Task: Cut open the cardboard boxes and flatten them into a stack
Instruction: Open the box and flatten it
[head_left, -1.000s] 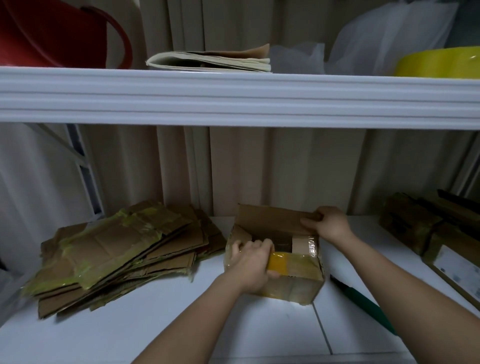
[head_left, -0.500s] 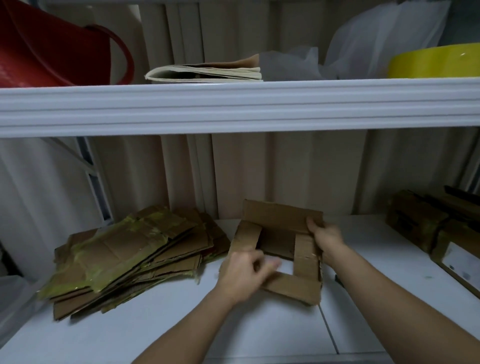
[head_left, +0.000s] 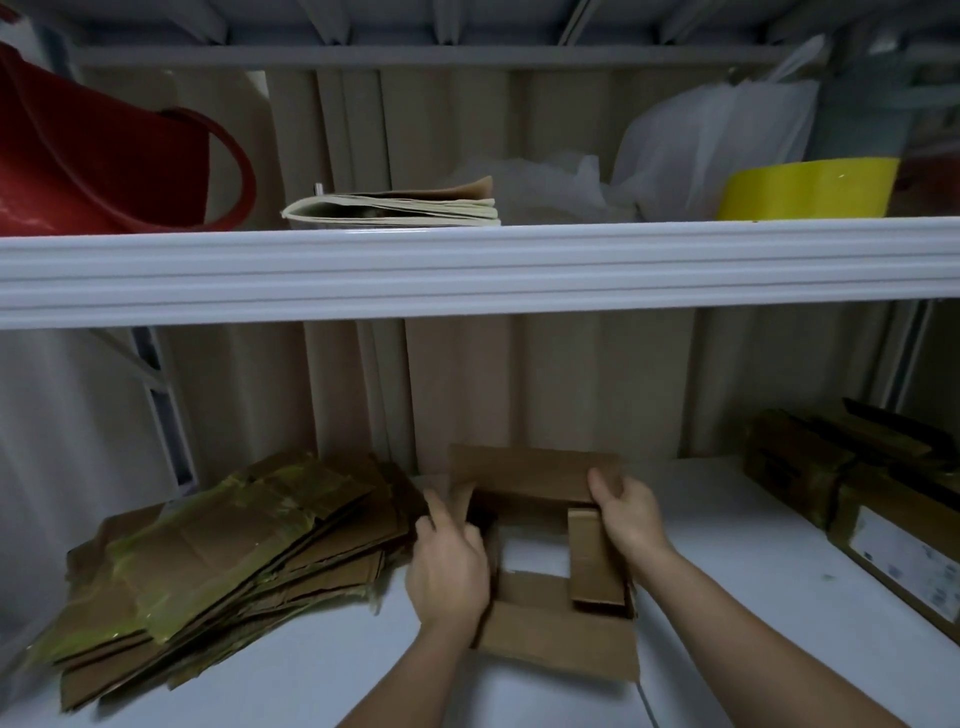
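Note:
A small brown cardboard box (head_left: 550, 639) lies opened on the white shelf (head_left: 727, 545), its flaps spread and the shelf showing through its middle. My left hand (head_left: 449, 569) grips the box's left wall. My right hand (head_left: 626, 512) holds the right side at the far flap, thumb over the edge. A stack of flattened cardboard (head_left: 218, 545) with yellowish tape lies just to the left of the box.
Taped boxes (head_left: 883, 499) stand at the right end of the shelf. The upper shelf (head_left: 467, 260) overhangs close above, carrying a red bucket (head_left: 93, 156), folded papers (head_left: 395, 208), plastic bags (head_left: 701, 135) and a yellow tape roll (head_left: 805, 189).
The box went from upright and taped to spread open with flaps out. My left hand shifted from the near top edge to the left wall. The view tilted up.

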